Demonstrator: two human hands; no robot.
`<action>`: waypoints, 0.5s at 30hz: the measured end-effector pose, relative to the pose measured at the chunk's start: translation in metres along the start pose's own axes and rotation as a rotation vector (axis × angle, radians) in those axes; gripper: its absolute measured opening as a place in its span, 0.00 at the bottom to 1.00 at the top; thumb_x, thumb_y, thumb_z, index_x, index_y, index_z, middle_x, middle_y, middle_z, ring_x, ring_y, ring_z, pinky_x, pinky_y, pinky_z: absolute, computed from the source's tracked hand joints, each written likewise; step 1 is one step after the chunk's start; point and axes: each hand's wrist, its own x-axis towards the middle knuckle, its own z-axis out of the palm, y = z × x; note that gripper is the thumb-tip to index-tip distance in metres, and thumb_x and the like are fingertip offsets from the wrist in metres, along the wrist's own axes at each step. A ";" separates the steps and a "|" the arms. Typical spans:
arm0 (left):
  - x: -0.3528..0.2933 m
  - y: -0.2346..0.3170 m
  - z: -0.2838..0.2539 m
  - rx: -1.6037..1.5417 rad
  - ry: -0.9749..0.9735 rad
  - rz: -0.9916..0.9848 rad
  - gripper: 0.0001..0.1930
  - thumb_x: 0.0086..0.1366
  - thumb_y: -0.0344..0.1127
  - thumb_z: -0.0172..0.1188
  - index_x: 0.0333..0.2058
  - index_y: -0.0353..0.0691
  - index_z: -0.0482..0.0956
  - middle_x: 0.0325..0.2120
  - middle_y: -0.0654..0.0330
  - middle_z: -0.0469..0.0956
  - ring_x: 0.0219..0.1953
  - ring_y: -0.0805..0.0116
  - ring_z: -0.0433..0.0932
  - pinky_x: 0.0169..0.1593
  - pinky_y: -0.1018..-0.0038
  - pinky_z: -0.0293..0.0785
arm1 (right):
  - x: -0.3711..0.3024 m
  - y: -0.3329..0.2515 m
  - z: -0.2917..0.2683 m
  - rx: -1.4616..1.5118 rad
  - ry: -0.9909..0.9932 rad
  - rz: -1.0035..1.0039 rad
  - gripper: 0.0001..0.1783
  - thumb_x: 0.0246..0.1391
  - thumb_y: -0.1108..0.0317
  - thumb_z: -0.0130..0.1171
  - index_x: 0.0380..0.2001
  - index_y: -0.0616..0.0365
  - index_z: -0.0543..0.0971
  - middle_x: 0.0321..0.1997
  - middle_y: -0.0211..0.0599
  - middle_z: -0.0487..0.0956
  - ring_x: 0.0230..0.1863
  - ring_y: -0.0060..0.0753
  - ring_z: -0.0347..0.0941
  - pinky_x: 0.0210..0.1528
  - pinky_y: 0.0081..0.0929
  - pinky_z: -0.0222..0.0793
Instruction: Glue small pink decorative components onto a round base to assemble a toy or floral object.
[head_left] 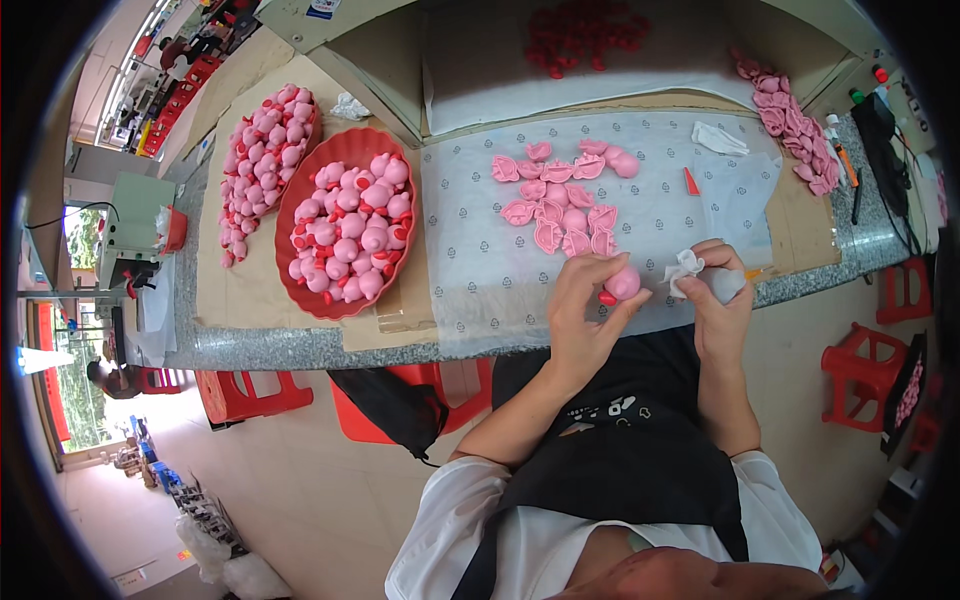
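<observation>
Between the thumb and fingers of my left hand is a small round pink figure with a red part at its lower side. My right hand pinches a crumpled white tissue close to the figure, a little apart from it. A thin orange-yellow stick pokes out beside that hand. Just beyond my hands, several pink cupped pieces and a few round pink ones lie in loose rows on a white printed sheet.
At left stands a red oval basket full of pink-and-red figures, beside another heap. More pink pieces lie at right near pens. A folded white tissue and small red piece rest on the sheet. A booth rises behind.
</observation>
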 end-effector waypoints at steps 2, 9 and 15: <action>0.001 0.002 0.001 0.188 0.023 0.115 0.19 0.39 0.22 0.62 0.34 0.34 0.70 0.28 0.57 0.68 0.33 0.67 0.68 0.37 0.76 0.64 | -0.004 0.000 0.006 -0.140 -0.042 -0.182 0.11 0.32 0.82 0.55 0.23 0.62 0.68 0.30 0.32 0.65 0.29 0.21 0.62 0.31 0.17 0.58; -0.004 0.004 -0.005 0.425 0.042 0.210 0.16 0.39 0.22 0.58 0.32 0.32 0.73 0.23 0.57 0.67 0.28 0.63 0.67 0.33 0.75 0.63 | -0.009 0.012 0.033 -0.577 -0.124 -0.616 0.12 0.29 0.77 0.63 0.23 0.61 0.73 0.23 0.38 0.70 0.21 0.30 0.67 0.22 0.20 0.62; 0.001 0.004 -0.003 0.434 0.034 0.137 0.17 0.40 0.21 0.56 0.34 0.34 0.73 0.24 0.57 0.68 0.28 0.65 0.67 0.34 0.76 0.62 | -0.009 0.009 0.025 -0.514 -0.136 -0.626 0.11 0.28 0.78 0.61 0.21 0.62 0.72 0.21 0.38 0.69 0.21 0.32 0.68 0.23 0.21 0.63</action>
